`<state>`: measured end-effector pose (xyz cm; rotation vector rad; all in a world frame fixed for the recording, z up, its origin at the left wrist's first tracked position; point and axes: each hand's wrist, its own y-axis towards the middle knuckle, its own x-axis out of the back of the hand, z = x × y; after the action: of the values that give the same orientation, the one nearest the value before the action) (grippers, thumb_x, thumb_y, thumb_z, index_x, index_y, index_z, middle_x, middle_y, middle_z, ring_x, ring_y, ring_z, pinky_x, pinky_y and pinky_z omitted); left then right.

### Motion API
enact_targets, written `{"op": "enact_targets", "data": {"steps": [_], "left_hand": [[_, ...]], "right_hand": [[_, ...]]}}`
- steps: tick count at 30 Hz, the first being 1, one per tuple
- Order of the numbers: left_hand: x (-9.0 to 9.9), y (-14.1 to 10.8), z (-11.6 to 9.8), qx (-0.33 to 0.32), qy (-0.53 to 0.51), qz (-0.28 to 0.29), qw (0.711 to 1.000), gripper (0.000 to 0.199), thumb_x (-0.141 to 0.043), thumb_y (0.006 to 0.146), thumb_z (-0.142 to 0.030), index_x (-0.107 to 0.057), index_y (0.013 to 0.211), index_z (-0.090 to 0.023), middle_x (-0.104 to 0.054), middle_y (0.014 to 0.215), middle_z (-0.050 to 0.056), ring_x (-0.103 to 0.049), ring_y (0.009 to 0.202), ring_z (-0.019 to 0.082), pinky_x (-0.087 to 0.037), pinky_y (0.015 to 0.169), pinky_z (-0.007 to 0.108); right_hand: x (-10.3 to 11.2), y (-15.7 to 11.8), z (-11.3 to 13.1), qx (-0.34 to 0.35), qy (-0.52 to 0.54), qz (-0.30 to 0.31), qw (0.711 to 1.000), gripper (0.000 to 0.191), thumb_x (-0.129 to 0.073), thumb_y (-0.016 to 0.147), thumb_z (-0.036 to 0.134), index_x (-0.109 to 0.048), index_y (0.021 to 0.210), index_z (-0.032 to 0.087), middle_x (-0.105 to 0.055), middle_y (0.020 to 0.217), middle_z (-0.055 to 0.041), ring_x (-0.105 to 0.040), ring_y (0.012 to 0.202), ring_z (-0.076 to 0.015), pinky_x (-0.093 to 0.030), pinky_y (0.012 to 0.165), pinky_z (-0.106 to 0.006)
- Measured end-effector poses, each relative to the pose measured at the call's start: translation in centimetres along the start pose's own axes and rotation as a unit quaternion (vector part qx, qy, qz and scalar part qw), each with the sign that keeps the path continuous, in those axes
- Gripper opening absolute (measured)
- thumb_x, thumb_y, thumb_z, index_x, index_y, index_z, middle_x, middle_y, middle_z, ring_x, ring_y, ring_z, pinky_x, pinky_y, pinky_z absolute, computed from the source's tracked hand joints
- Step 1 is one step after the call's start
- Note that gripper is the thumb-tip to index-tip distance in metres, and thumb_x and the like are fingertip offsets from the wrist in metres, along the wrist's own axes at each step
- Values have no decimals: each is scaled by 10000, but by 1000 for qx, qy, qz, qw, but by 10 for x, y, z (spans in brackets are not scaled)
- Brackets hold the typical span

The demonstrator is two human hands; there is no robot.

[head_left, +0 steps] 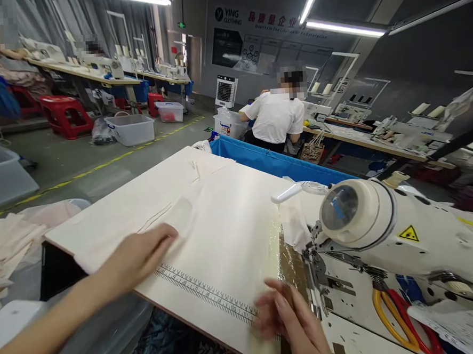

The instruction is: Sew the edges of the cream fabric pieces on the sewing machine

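Note:
My left hand (155, 251) is over the white tabletop (223, 220), its fingers closed on the edge of a thin, pale fabric piece (182, 212). Motion blurs the fabric, and it is hard to tell from the white surface. Near the front right of the tabletop is my right hand (293, 315), with loosely curled fingers apart and no visible object in them. Its fingertips are smeared by motion. A sewing machine (359, 212) stands to the right, with a small white cloth (294, 224) beside its needle area.
Scissors with yellow and red handles (393, 317) lie at the machine's base. A printed ruler (207, 291) runs along the table's front. Pale fabric (12, 249) is heaped at the left. Behind the table are a blue cloth bin (267, 159) and a seated person in white (276, 116).

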<state>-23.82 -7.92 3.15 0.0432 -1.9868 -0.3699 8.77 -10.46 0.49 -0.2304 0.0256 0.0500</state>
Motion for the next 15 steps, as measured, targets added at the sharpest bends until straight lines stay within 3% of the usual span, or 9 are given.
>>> {"op": "enact_targets", "data": {"steps": [2, 3, 5, 6, 8, 9, 11, 13, 15], "left_hand": [[-23, -2, -40, -69, -55, 81, 993, 306, -280, 1025, -297, -582, 1007, -247, -712, 746, -20, -681, 630, 159, -467, 576, 249], [-34, -5, -62, -103, -58, 127, 985, 279, -308, 1013, -259, -587, 1001, -244, -717, 750, -13, -688, 634, 165, -475, 577, 252], [-50, -12, -103, -200, -17, 226, 953, 149, -459, 928, -189, -603, 917, -229, -727, 805, 24, -696, 663, 196, -491, 573, 274], [-53, -16, -119, -250, -7, 268, 930, 99, -524, 877, -171, -596, 833, -223, -706, 737, 29, -668, 595, 202, -470, 515, 278], [-53, -18, -136, -337, -54, 296, 892, 102, -575, 860, -164, -591, 783, -229, -692, 709, 17, -648, 593, 184, -482, 530, 265], [-50, -16, -137, -359, -100, 288, 882, 87, -578, 881, -182, -603, 818, -236, -699, 738, 8, -656, 633, 171, -501, 578, 250], [-44, 2, -124, -328, -166, 230, 901, 112, -515, 950, -207, -620, 942, -243, -717, 849, 7, -675, 745, 147, -519, 683, 223], [-45, 34, -103, -267, -152, 110, 945, 274, -373, 1012, -211, -628, 911, -214, -708, 846, 35, -666, 749, 147, -515, 689, 236], [-57, 69, -86, -273, -75, 72, 956, 340, -327, 1026, -238, -652, 1102, -171, -714, 1129, 121, -669, 1041, 215, -532, 881, 328]], "right_hand": [[-18, 16, 8, -21, 75, 90, 993, 591, -676, 858, 659, -631, 1284, 252, -737, 1188, -115, -762, 922, -251, -620, 785, -382], [-26, 24, 11, -25, 83, 112, 990, 626, -714, 825, 661, -632, 1289, 249, -737, 1183, -118, -763, 916, -245, -615, 801, -394], [-38, 35, 15, -23, 95, 130, 987, 654, -782, 743, 665, -665, 1206, 219, -760, 1047, -96, -764, 790, -220, -613, 716, -363], [-41, 36, 16, -20, 99, 126, 987, 633, -801, 719, 659, -681, 1136, 198, -756, 925, -65, -739, 676, -192, -597, 631, -329], [-36, 30, 16, -11, 102, 105, 989, 566, -812, 721, 628, -689, 1034, 173, -704, 748, -4, -644, 516, -130, -535, 535, -264], [-30, 21, 16, -8, 94, 97, 991, 527, -803, 746, 608, -688, 1016, 171, -675, 690, 18, -601, 480, -112, -508, 519, -247], [-12, -3, 10, -7, 69, 85, 994, 459, -754, 817, 583, -691, 1036, 185, -633, 622, 41, -559, 459, -104, -482, 528, -240], [7, -32, 0, -25, 39, 61, 997, 440, -679, 868, 607, -708, 1056, 210, -565, 548, 60, -520, 416, -109, -447, 490, -235], [25, -61, -13, -55, -3, -24, 998, 485, -687, 821, 666, -746, 1008, 222, -611, 637, 21, -522, 426, -114, -416, 430, -223]]}}
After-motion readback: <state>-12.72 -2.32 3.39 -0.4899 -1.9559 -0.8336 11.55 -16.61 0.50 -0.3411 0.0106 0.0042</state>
